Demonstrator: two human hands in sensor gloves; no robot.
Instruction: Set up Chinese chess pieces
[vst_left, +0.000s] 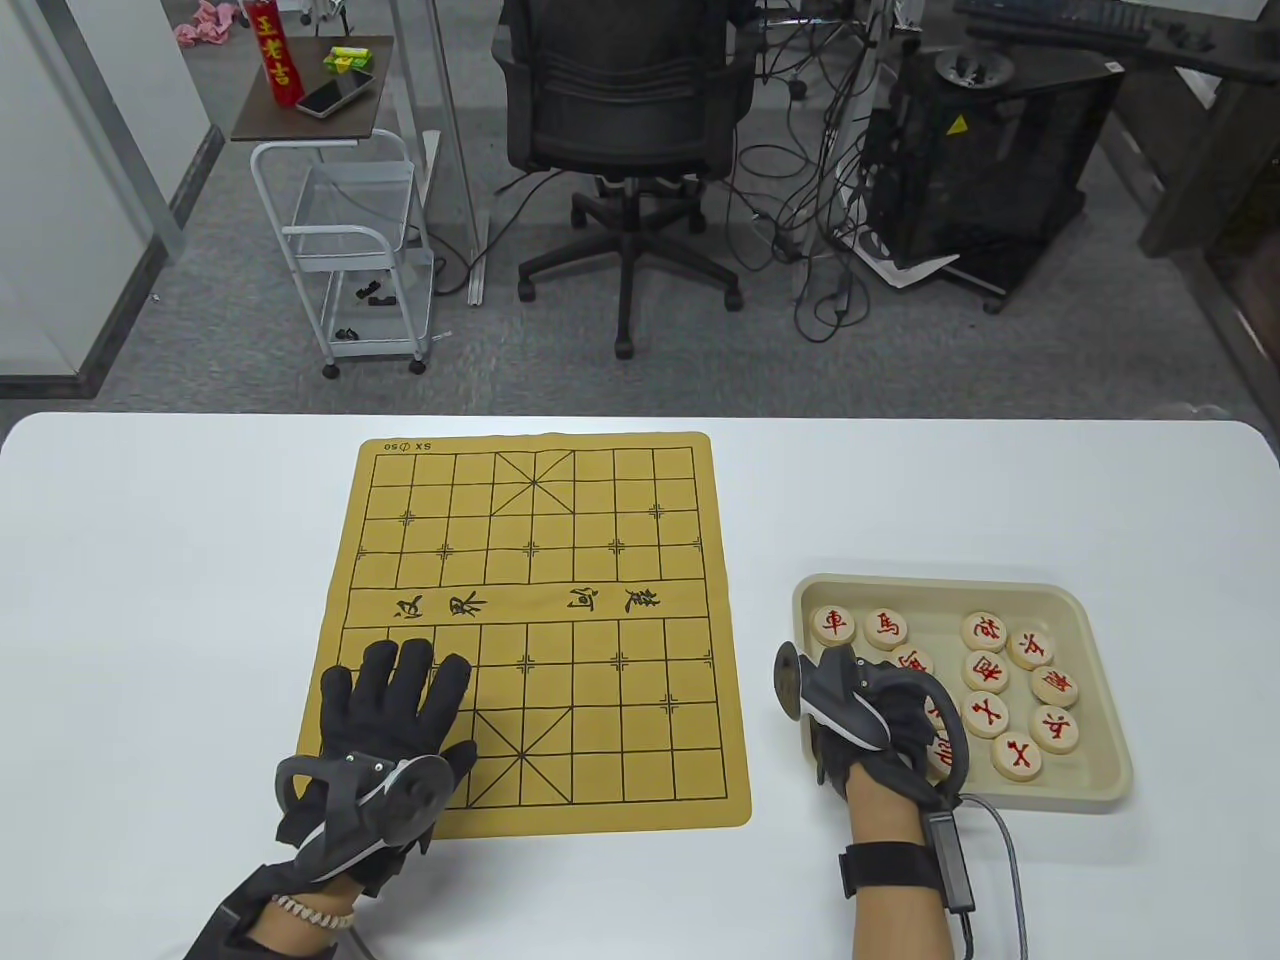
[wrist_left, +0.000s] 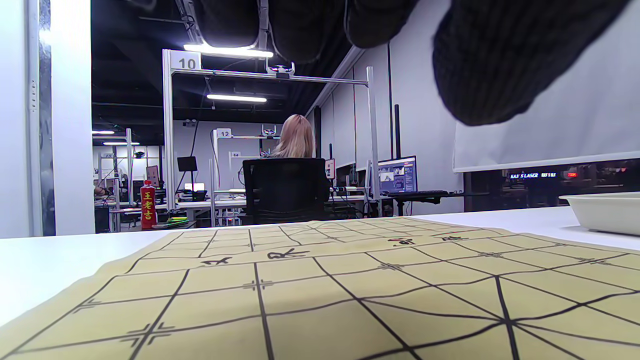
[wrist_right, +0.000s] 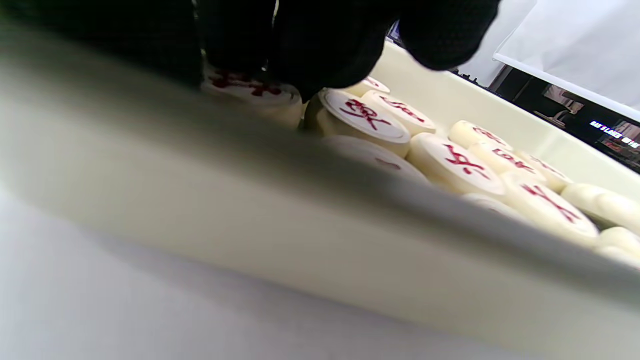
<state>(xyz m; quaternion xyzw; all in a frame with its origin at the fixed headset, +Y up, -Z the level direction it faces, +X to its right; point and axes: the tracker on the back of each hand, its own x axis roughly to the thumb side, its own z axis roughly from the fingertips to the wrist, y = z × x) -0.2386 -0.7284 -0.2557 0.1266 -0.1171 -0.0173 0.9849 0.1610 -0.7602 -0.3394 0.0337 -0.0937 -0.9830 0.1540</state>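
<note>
- White table (vst_left: 180, 560): it bears everything; the landmark here is the tan fabric chess board printed with black grid lines (vst_left: 530, 620), lying flat mid-table with no piece on it, so the set-up looks barely begun.
- Cream rectangular plastic tray (vst_left: 1095, 640): just right of the board, apart from its edge, holding the round pale wooden chess pieces with red characters (vst_left: 1010, 690), all face up.
- Left hand (vst_left: 390, 720): laid flat, fingers spread, on the board's near left corner, holding nothing; it seems to pin the cloth down.
- Right hand (vst_left: 880, 725): reaching into the tray's board-side half, fingers curled down over one piece (wrist_right: 250, 92); whether it is actually gripped I cannot tell.
- Step in hand, as I judge it: picking the first piece. Next calls for a firm pinch, a lift over the tray wall, and placing on a near-row intersection.
</note>
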